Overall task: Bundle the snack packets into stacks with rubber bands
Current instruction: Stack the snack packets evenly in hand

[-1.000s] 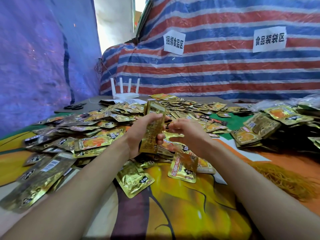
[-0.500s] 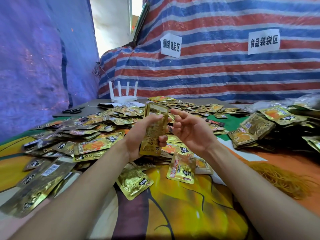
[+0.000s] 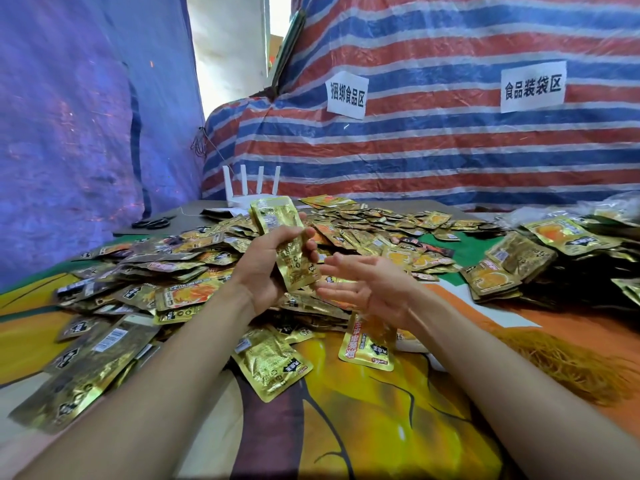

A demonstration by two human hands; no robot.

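Gripping a small stack of packets [image 3: 282, 237] in the left hand [image 3: 263, 275], raised above the loose heap [image 3: 187, 271], likely to keep edges squared. Holding the right hand [image 3: 370, 289] spread and empty just beside it, probably ready to fetch rubber bands [image 3: 568, 365] lying at the right of the worktop [image 3: 381, 431].

Gold packet stack [image 3: 284, 244] held near-upright above loose packet heap [image 3: 367, 233]; tan rubber-band pile [image 3: 568, 368], seemingly, right.

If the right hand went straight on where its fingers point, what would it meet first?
Likely the packet stack gripped by the left hand; the open right hand points at its lower end, though depth is unclear.
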